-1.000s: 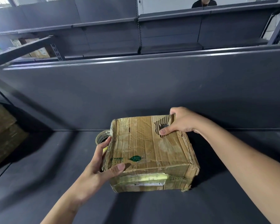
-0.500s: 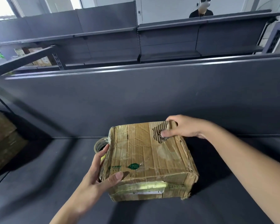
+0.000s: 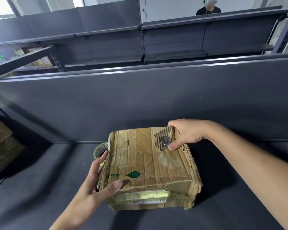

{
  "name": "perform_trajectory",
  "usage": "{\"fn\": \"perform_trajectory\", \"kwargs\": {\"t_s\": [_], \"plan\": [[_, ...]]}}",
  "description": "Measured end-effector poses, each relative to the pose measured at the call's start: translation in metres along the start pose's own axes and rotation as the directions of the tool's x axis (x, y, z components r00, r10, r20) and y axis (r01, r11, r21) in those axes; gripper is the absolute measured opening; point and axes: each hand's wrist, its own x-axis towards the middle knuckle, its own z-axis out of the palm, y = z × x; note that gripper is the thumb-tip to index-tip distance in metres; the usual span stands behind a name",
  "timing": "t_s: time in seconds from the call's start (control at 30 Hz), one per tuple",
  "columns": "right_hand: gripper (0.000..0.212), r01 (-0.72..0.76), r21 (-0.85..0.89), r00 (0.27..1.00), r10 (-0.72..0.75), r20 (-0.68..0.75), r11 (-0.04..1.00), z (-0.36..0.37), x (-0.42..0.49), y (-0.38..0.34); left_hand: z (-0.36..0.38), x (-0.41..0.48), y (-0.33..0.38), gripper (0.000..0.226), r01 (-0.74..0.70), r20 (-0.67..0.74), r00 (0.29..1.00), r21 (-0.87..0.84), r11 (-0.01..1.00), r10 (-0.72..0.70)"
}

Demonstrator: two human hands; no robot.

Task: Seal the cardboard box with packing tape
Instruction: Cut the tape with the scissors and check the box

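Observation:
A worn cardboard box (image 3: 148, 163), wrinkled with old tape and bearing a green logo, rests on the dark shelf surface (image 3: 40, 188). My left hand (image 3: 98, 185) grips its near left corner, thumb on top and fingers along the left side. My right hand (image 3: 184, 135) holds the far right corner, thumb pressed beside a torn patch of exposed corrugation. A roll of packing tape (image 3: 100, 149) stands just behind the box's left side, mostly hidden by the box and my left fingers.
A dark back panel (image 3: 140, 105) rises right behind the box. More cardboard boxes (image 3: 2, 146) sit at the left edge. Grey shelving (image 3: 173, 44) stands beyond the panel, with a person (image 3: 208, 9) at the far top right.
The view has tilted up a little, so the box sits lower in the frame. My right thumb has shifted along the torn patch; both hands keep their hold on the box.

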Motion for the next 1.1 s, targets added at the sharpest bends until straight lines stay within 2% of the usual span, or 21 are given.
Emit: {"fn": "perform_trajectory", "kwargs": {"t_s": [0.07, 0.13, 0.3, 0.37, 0.47, 0.53, 0.6, 0.7, 0.83, 0.97, 1.03, 1.1], "plan": [[0.060, 0.013, 0.033, 1.000, -0.012, -0.015, 0.999, 0.002, 0.000, 0.003, -0.001, 0.000, -0.001, 0.088, 0.003, -0.002, 1.000, -0.007, 1.000, -0.003], [0.062, 0.028, 0.101, 0.999, -0.023, -0.043, 0.994, 0.004, -0.003, 0.005, 0.000, 0.000, -0.001, 0.089, 0.001, 0.002, 1.000, -0.014, 1.000, -0.001], [0.069, 0.015, 0.396, 0.999, 0.005, -0.049, 0.918, 0.011, -0.013, 0.012, 0.000, -0.002, 0.000, 0.097, 0.007, 0.006, 1.000, -0.031, 0.999, -0.007], [0.068, -0.033, 0.537, 0.996, 0.073, -0.053, 0.843, 0.015, -0.017, 0.017, 0.000, -0.003, 0.000, 0.100, 0.014, 0.007, 1.000, -0.030, 0.999, -0.013], [0.040, -0.098, 0.727, 0.984, 0.176, -0.031, 0.679, 0.019, -0.033, 0.020, 0.001, -0.004, 0.001, 0.105, 0.015, 0.006, 1.000, -0.031, 0.999, -0.015], [0.027, -0.115, 0.720, 0.977, 0.208, -0.042, 0.684, 0.023, -0.045, 0.018, 0.004, -0.003, 0.001, 0.097, 0.007, -0.016, 1.000, -0.029, 1.000, -0.008], [0.026, -0.109, 0.680, 0.964, 0.244, -0.106, 0.725, 0.030, -0.050, 0.013, 0.007, -0.003, 0.003, 0.086, 0.008, -0.034, 0.999, -0.036, 0.999, -0.009], [0.028, -0.075, 0.654, 0.945, 0.263, -0.193, 0.752, 0.036, -0.053, 0.008, 0.008, -0.004, 0.004, 0.087, 0.020, -0.033, 0.999, -0.030, 0.999, -0.021], [0.028, -0.057, 0.703, 0.963, 0.225, -0.148, 0.709, 0.032, -0.061, 0.005, 0.009, -0.008, 0.004, 0.092, 0.037, -0.032, 0.999, -0.053, 0.998, -0.039], [0.037, -0.072, 0.615, 0.962, 0.218, -0.166, 0.785, 0.039, -0.064, 0.002, 0.008, -0.007, 0.005, 0.086, 0.102, -0.016, 0.994, -0.106, 0.989, -0.104], [0.036, -0.057, 0.592, 0.955, 0.217, -0.203, 0.804, 0.043, -0.064, 0.004, 0.006, -0.004, 0.009, 0.065, 0.144, 0.013, 0.990, -0.162, 0.976, -0.144], [0.026, -0.046, 0.638, 0.947, 0.237, -0.218, 0.769, 0.042, -0.068, 0.006, 0.003, 0.002, 0.015, 0.031, 0.187, -0.039, 0.978, -0.270, 0.945, -0.205]]}}
